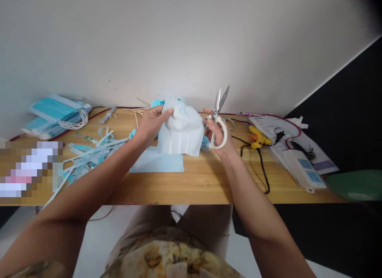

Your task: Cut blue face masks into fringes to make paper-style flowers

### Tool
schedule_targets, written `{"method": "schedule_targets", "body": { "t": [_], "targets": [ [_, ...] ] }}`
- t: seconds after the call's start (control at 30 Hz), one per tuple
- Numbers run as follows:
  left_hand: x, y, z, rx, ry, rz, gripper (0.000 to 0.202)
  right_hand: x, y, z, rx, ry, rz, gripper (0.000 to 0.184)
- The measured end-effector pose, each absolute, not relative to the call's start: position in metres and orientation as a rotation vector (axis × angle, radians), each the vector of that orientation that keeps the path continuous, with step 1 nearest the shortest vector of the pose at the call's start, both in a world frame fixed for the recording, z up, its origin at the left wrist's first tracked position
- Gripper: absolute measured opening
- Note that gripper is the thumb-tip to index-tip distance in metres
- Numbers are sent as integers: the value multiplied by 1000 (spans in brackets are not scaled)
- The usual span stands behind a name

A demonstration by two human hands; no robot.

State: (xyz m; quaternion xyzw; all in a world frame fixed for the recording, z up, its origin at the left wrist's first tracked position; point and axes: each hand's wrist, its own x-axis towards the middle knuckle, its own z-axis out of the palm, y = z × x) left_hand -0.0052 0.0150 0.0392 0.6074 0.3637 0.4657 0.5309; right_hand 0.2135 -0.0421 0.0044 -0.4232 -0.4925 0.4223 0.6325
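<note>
My left hand (155, 120) pinches the upper left edge of a thin, pale white-blue fabric sheet (185, 130), like face mask material, held up above the table. Scissors (223, 134) with white handles are in my right hand (213, 130), their blades parted and pointing up and away from the sheet. My right fingers are close to the sheet's right edge; whether they touch it I cannot tell. Below it, a flat light blue sheet (149, 161) lies on the wooden table. Bright blue material (157, 103) shows partly behind the raised sheet.
Cut blue and white strips (94, 152) pile up at left. Behind them sit stacked blue masks (53, 108) with white cord (76, 119). To the right are a yellow glue gun (257, 136), its black cable, papers (316, 150) and a power strip (304, 170). A wall stands behind.
</note>
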Motion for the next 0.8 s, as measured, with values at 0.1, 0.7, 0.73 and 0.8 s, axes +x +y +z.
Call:
{"method": "schedule_targets", "body": {
  "t": [0.1, 0.7, 0.73, 0.8],
  "targets": [
    [-4, 6, 37, 1419, 824, 903, 38, 219, -42, 10, -1006, -1133, 824, 60],
    [-9, -3, 33, 1873, 809, 261, 34, 220, -51, 21, -1073, -1415, 630, 51],
    [-12, -2, 32, 1883, 796, 241, 33, 220, -51, 21, -1073, -1424, 633, 52],
    [-18, -1, 33, 1900, 771, 190, 34, 219, -51, 20, -1067, -1439, 645, 53]
  ]
}}
